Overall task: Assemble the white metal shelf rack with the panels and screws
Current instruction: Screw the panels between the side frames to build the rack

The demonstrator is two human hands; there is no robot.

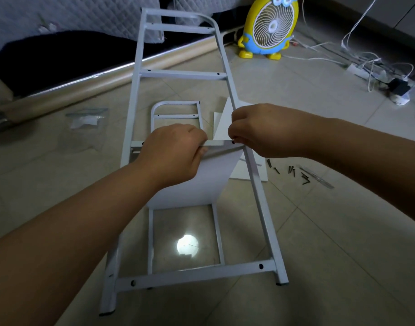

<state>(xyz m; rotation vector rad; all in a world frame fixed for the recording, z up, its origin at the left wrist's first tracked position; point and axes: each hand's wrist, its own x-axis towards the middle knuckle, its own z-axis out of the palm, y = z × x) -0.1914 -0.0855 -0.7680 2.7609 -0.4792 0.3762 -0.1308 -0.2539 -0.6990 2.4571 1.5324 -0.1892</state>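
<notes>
Left hand [173, 154], right hand [260, 130] — gripping frame [183, 75]; screws [291, 170] beside.

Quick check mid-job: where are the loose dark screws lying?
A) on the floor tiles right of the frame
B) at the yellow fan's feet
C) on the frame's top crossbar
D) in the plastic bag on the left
A: the loose screws lie scattered on the tiles to the right of the white frame, just beyond the right hand.
</notes>
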